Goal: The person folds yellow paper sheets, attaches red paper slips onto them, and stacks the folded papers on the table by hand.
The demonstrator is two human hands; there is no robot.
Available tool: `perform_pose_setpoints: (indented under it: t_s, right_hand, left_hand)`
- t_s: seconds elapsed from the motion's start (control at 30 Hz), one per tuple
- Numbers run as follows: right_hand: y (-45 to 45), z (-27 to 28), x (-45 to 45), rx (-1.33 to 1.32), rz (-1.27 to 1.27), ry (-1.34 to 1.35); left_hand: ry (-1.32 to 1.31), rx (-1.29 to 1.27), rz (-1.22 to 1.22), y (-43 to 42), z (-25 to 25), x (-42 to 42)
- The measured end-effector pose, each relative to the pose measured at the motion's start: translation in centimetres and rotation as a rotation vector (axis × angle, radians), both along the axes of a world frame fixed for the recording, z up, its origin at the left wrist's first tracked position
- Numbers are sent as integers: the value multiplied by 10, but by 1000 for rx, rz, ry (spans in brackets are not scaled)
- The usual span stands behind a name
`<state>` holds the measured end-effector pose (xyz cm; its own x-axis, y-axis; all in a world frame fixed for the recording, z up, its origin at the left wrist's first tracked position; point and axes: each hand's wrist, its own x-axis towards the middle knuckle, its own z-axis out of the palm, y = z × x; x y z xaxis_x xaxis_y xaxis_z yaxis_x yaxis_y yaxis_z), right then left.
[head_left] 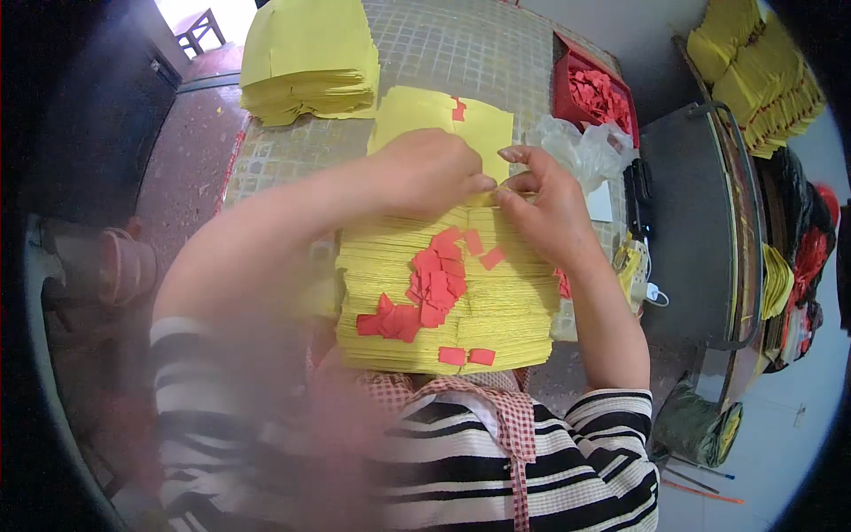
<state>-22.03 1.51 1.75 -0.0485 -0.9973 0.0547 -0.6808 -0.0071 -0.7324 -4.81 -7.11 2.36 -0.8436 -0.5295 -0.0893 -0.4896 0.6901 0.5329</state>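
A thick fanned stack of yellow paper (514,301) lies before me, with loose red paper pieces (434,279) scattered on it. My left hand (430,173) is over the stack's far part, fingers curled and pressed together at the yellow sheets; whatever they pinch is too small to name. Close to its right, my right hand (545,199) has its thumb low at the paper's edge and its index finger raised apart. Beyond both hands lies a flat yellow sheet (487,133) with small red pieces (458,109) near its top edge.
Another yellow stack (310,62) stands at the far left of the table (434,44). A red box (561,97) of red pieces is at the far right, beside a clear plastic bag (585,155). More yellow bundles (762,80) sit on the right.
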Motion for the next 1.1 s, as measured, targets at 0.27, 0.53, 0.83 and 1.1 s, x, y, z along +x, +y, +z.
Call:
perform_pose_setpoints:
  t_s: [0.27, 0.53, 0.83, 1.1]
  right_hand:
    - [0, 2, 0, -22, 25, 27]
    - [-8, 6, 1, 17, 97, 78]
    - [-44, 20, 52, -192, 281, 210]
    - [-56, 20, 70, 139, 322, 231]
  left_hand:
    - [400, 274, 146, -27, -24, 44]
    - [710, 746, 473, -25, -56, 85]
    - [811, 706, 362, -17, -59, 80]
    - [995, 655, 353, -11, -69, 72]
